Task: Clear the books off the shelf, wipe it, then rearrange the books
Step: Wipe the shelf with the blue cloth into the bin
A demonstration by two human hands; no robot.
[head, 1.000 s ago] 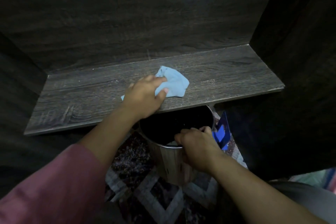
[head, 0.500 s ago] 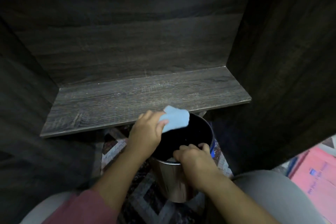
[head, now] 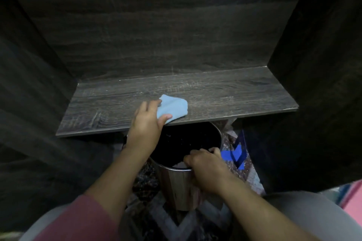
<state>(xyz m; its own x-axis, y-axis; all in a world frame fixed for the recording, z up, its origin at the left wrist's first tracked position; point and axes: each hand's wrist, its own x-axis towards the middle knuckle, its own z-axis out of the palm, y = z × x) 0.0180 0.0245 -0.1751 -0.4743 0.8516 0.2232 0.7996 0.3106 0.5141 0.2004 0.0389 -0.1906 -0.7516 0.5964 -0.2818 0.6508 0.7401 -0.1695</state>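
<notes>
Cabinet: we see dark wood-grain panels (head: 156, 35) closing in the back and both sides.
Shelf: we see one grey-brown board (head: 225, 96) running wall to wall, its front edge nearest us.
Rug: we make out a patterned floor covering (head: 188, 223) below, under the bin.
Bin: a metal bin (head: 176, 186) stands upright on the rug, its dark mouth partly under the shelf's front edge.
Left hand: our left hand (head: 146, 126) lies on the shelf at its front edge, fingers and thumb clamped on the cloth.
Right hand: our right hand (head: 207, 168) grips the bin's near rim, fingers curled over it into the inside.
Cloth: the light blue cloth (head: 173, 107) lies bunched on the shelf, left of middle, one corner just over the front edge, above the bin.
Blue object: a blue shape (head: 236, 154) sits just right of the bin; we cannot tell what it is.
</notes>
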